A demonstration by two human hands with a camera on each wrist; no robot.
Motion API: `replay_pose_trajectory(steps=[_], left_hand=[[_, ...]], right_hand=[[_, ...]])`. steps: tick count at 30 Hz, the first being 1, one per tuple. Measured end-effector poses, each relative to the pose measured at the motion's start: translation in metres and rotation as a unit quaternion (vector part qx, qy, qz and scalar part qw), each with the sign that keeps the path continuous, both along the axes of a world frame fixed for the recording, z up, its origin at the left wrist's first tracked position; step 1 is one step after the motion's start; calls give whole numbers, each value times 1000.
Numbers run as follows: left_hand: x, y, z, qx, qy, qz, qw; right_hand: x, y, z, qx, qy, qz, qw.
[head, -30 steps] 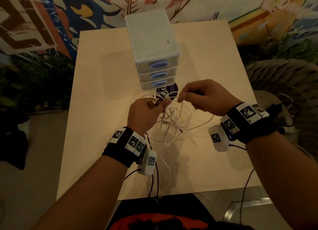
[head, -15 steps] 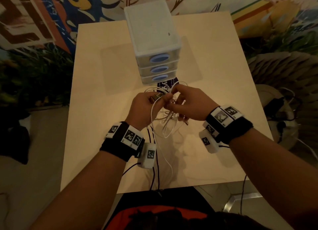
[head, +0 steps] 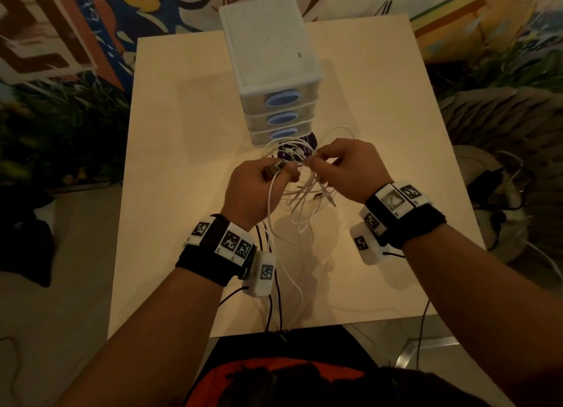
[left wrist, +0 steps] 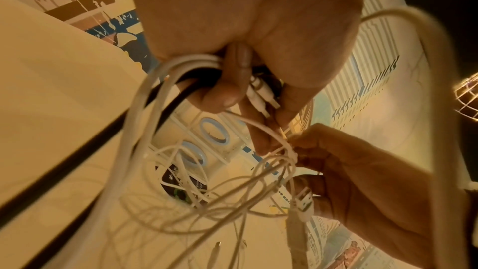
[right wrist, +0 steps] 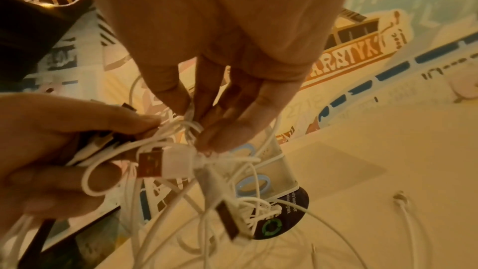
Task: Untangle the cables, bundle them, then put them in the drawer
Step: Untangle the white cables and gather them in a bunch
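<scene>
Cables (count unclear) tangled, pinched in both grips, left hand, right hand; three drawers.

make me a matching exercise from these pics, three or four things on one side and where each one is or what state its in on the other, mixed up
Things:
1. white cables
2. drawer unit
3. dark round sticker
4. left hand

Places or states:
a. flat on the table in front of the drawers
b. all three drawers closed
c. grips gathered cable ends
d. tangled loops hanging between both hands

Pairs: 1-d, 2-b, 3-a, 4-c
</scene>
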State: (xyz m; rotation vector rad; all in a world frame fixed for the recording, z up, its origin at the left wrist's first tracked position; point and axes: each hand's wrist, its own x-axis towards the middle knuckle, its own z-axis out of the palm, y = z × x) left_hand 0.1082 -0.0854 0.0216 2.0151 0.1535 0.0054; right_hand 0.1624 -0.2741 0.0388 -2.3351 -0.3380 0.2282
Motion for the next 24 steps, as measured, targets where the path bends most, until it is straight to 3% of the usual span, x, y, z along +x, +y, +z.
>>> replay_pose_trajectory(steps=[7,13,21,24], left_hand=[[-6,-1,-1,-24,-19,74,997],[-5,12,4,-118,-34,148,981],[-22,1,38,-186,-69,58,978],[-21,4,46,-204,-77,58,974]], right_hand=[[6,-4,-1,65,80,-70,992],[10,-21,-1,76,110,-110,985],[12,-23,-5,-25,101,-103,989],[18,-29,-15,-41,127,-117,984]])
